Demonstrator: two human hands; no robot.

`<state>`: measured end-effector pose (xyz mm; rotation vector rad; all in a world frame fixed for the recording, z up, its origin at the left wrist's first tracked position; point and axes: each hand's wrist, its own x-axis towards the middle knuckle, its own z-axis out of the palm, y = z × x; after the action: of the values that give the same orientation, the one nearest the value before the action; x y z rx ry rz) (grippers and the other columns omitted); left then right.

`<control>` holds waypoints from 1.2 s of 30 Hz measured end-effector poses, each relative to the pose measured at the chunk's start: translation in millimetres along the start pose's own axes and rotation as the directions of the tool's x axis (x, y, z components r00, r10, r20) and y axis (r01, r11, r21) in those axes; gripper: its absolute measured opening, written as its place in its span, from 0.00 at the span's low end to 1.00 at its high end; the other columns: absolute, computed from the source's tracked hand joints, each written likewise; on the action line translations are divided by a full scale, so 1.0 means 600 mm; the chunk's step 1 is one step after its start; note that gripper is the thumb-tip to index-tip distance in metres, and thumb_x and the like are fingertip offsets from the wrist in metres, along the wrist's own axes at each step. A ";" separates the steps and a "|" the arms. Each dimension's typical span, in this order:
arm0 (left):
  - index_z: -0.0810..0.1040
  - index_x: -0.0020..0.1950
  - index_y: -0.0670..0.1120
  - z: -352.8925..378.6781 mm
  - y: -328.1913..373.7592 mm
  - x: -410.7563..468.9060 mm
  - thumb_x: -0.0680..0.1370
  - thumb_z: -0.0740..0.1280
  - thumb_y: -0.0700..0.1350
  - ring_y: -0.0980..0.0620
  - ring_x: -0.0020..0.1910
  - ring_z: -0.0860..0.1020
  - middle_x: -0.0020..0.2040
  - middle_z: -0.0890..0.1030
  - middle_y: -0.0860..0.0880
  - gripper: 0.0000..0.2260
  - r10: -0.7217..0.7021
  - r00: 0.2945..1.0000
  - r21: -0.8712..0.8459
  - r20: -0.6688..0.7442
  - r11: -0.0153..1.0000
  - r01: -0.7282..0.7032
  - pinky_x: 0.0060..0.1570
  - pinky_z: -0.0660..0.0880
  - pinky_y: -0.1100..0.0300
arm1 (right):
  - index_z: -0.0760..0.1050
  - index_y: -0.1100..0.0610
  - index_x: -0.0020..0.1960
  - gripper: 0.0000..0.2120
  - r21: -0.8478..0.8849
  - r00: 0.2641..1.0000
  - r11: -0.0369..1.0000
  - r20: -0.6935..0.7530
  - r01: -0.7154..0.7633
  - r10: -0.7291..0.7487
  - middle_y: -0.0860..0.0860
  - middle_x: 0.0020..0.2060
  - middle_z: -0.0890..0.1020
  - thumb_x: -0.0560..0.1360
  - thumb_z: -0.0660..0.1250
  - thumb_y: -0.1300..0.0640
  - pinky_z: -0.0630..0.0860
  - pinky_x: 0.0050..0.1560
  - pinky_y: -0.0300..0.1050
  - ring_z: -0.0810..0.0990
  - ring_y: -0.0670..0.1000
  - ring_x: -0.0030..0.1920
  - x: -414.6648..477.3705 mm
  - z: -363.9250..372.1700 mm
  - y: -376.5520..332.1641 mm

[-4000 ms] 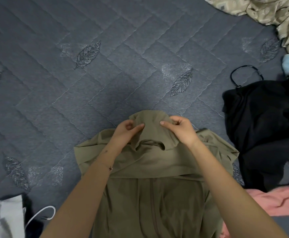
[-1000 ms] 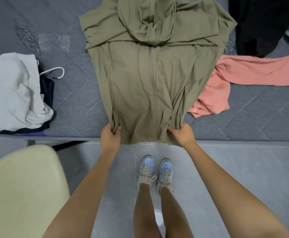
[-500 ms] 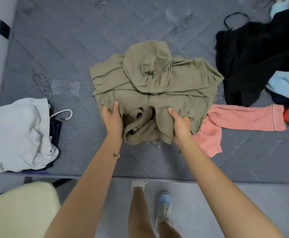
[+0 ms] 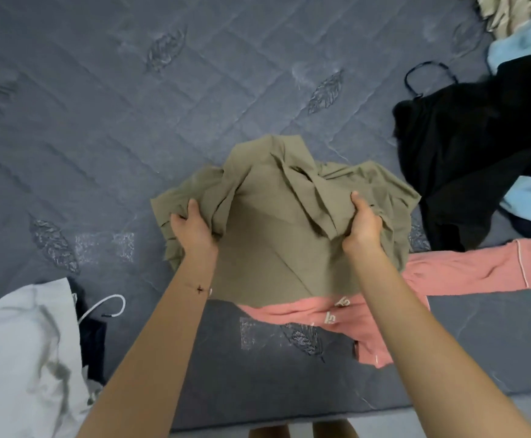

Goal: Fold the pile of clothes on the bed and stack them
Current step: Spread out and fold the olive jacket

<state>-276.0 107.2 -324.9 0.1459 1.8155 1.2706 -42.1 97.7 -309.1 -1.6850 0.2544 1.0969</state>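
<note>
An olive-green hooded jacket point(image 4: 276, 222) lies bunched and partly folded in the middle of the grey quilted bed point(image 4: 131, 121). My left hand point(image 4: 193, 230) grips its left side, fingers curled into the cloth. My right hand point(image 4: 363, 222) grips the right side, thumb on top. The lower part of the jacket hangs between my forearms. A pink garment point(image 4: 441, 279) lies under the jacket's lower right edge and stretches to the right.
A black garment point(image 4: 472, 153) with a thin strap lies at the right, with light blue cloth point(image 4: 529, 200), red cloth and beige fabric point(image 4: 510, 11) beyond it. A white garment point(image 4: 21, 358) over dark clothes sits at the lower left. The bed's near edge point(image 4: 257, 422) runs along the bottom.
Both hands took the jacket's hem at the bed edge, brought it up over the body, and now hold the bunched jacket by its sides, raised above the pink garment.
</note>
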 end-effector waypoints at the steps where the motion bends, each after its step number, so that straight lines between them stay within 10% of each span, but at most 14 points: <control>1: 0.70 0.68 0.37 0.005 0.008 0.017 0.82 0.61 0.41 0.46 0.59 0.77 0.64 0.76 0.41 0.15 -0.014 1.000 -0.024 -0.007 1.000 0.014 0.63 0.75 0.51 | 0.66 0.64 0.67 0.25 0.003 1.000 1.000 -0.012 0.004 -0.004 0.56 0.61 0.77 0.75 0.71 0.59 0.75 0.63 0.50 0.78 0.54 0.58 0.014 0.010 -0.010; 10: 0.74 0.44 0.43 0.048 0.039 0.087 0.83 0.59 0.40 0.53 0.43 0.78 0.44 0.78 0.47 0.10 -0.121 0.990 -0.241 0.074 0.961 0.136 0.46 0.78 0.61 | 0.69 0.62 0.70 0.19 0.094 0.984 0.987 0.137 -0.129 0.115 0.56 0.62 0.79 0.80 0.64 0.60 0.74 0.65 0.49 0.78 0.54 0.61 0.082 0.097 -0.064; 16: 0.73 0.62 0.40 0.067 0.054 0.114 0.83 0.61 0.43 0.52 0.55 0.78 0.62 0.76 0.45 0.11 -0.142 0.978 -0.496 0.153 0.845 0.200 0.53 0.79 0.59 | 0.73 0.60 0.53 0.07 0.251 0.950 0.958 0.306 -0.142 0.061 0.53 0.50 0.77 0.82 0.57 0.60 0.80 0.46 0.41 0.80 0.56 0.55 0.104 0.131 -0.083; 21: 0.53 0.79 0.46 0.063 0.013 0.108 0.83 0.61 0.44 0.51 0.72 0.68 0.76 0.64 0.46 0.27 0.053 0.970 0.119 0.237 0.989 -0.083 0.71 0.65 0.56 | 0.59 0.62 0.75 0.26 -0.174 0.959 0.969 0.255 0.173 -0.125 0.54 0.61 0.73 0.80 0.63 0.64 0.70 0.62 0.35 0.73 0.50 0.64 0.125 0.126 -0.052; 25: 0.67 0.74 0.48 0.072 -0.049 0.067 0.79 0.67 0.45 0.46 0.76 0.60 0.76 0.62 0.44 0.23 0.304 0.783 0.544 0.542 0.584 -0.603 0.75 0.56 0.49 | 0.64 0.59 0.74 0.30 -0.643 0.864 0.598 0.467 0.478 -0.188 0.56 0.73 0.67 0.76 0.70 0.57 0.59 0.74 0.43 0.64 0.52 0.74 0.137 0.087 -0.017; 29: 0.55 0.77 0.62 0.102 -0.117 0.025 0.75 0.62 0.65 0.48 0.79 0.44 0.80 0.47 0.50 0.33 0.072 0.564 0.559 0.823 0.078 -0.825 0.73 0.38 0.41 | 0.57 0.46 0.78 0.38 -0.870 0.869 0.030 0.489 0.492 -0.078 0.51 0.79 0.49 0.73 0.69 0.40 0.39 0.76 0.56 0.43 0.54 0.78 0.165 0.027 0.004; 36: 0.42 0.78 0.62 0.127 -0.161 0.036 0.73 0.55 0.73 0.47 0.78 0.39 0.80 0.40 0.49 0.39 -0.117 0.679 0.640 0.725 -0.249 -0.727 0.71 0.38 0.34 | 0.50 0.44 0.79 0.43 -0.897 0.873 -0.142 0.441 0.419 -0.208 0.52 0.79 0.41 0.71 0.69 0.38 0.36 0.74 0.61 0.37 0.57 0.78 0.213 -0.051 -0.020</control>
<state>-199.2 127.2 -421.4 1.9267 1.7105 -0.4192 53.1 119.9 -398.1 -2.6807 -1.5131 0.9681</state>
